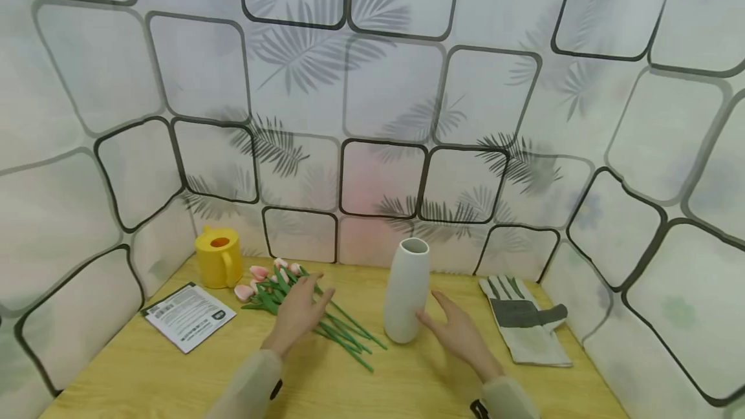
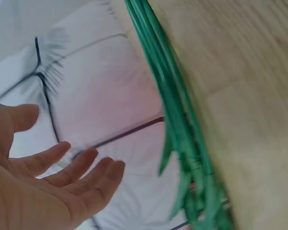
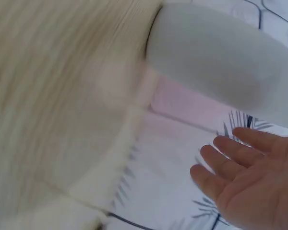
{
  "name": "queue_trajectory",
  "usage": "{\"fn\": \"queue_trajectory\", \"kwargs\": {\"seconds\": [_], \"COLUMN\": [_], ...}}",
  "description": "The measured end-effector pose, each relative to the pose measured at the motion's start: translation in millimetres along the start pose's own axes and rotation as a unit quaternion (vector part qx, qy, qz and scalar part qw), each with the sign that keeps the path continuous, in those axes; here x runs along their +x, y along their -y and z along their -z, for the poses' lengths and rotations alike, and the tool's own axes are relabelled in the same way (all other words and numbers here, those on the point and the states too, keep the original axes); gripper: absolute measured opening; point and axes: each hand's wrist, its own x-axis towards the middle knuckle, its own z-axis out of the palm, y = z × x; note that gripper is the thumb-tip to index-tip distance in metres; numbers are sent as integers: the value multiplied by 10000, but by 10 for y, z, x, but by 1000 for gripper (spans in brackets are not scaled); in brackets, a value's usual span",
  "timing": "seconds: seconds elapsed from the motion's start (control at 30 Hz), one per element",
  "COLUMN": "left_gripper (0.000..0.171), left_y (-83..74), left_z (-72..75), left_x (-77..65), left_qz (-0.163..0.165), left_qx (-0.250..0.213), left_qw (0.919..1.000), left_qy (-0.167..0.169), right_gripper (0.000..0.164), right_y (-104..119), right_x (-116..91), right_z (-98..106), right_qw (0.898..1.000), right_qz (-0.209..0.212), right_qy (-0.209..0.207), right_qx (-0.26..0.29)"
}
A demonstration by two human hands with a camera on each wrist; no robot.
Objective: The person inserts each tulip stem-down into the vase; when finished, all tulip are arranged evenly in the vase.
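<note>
Pale beige sleeves (image 1: pixel 250 380), each with a dark wristband (image 1: pixel 276 390) at the cuff, reach over a light wood table (image 1: pixel 431 383). Beyond them, the left hand (image 1: pixel 299 312) is above a bunch of tulips (image 1: pixel 283 280), its thumb apart and its fingers loosely bent, gripping nothing; the left wrist view shows it clear of the green stems (image 2: pixel 169 81). Beside the vase (image 1: pixel 407 296), the right hand (image 1: pixel 462 335) holds its fingers slightly apart, relaxed; whether its thumb touches the side, I cannot tell.

Pink and paler blooms cluster at the far left end of the bunch, with broad green leaves just below them; long, slim stems fan out toward the near right. White, smooth and plain, the vase stands upright right of the stems, full-bellied and narrowing to a round mouth.

At left sit a yellow jug (image 1: pixel 212 264) and a printed packet (image 1: pixel 189 317); at right lie grey-and-white work gloves (image 1: pixel 526 325). Patterned cloth (image 1: pixel 396 102) hangs behind.
</note>
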Motion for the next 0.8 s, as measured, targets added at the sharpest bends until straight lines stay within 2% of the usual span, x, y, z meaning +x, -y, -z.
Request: {"fn": "queue_trajectory", "kwargs": {"seconds": [0.07,0.13,0.27,0.37,0.47,0.63,0.73,0.8], "left_gripper": [46,38,31,27,25,27,30,31], "left_y": [91,198,401,513,587,652,670,681], "left_z": [0,0,-2,-5,-10,-12,-2,0], "left_x": [54,103,168,196,196,190,200,209], "left_qz": [187,347,703,909,1262,1953,2181,2257], "left_qx": [-627,-1090,-1585,-1805,-2232,-2929,-3114,-3203], "left_qw": [9978,9934,9848,9792,9665,9360,9249,9200], "left_qy": [-51,-94,-110,-144,-143,-78,-12,-1], "right_gripper": [76,71,71,73,72,65,61,60], "right_y": [14,35,103,165,234,358,416,452], "right_x": [25,54,119,192,270,390,454,480], "right_z": [-14,-23,-15,10,52,153,193,212], "right_qw": [9961,9861,9586,9378,9245,9150,9063,9053], "right_qz": [-114,-123,-158,-260,-311,-86,139,234], "right_qy": [-11,-30,49,92,83,-60,-162,-216], "right_qx": [879,1655,2842,3461,3798,4033,4221,4236]}}
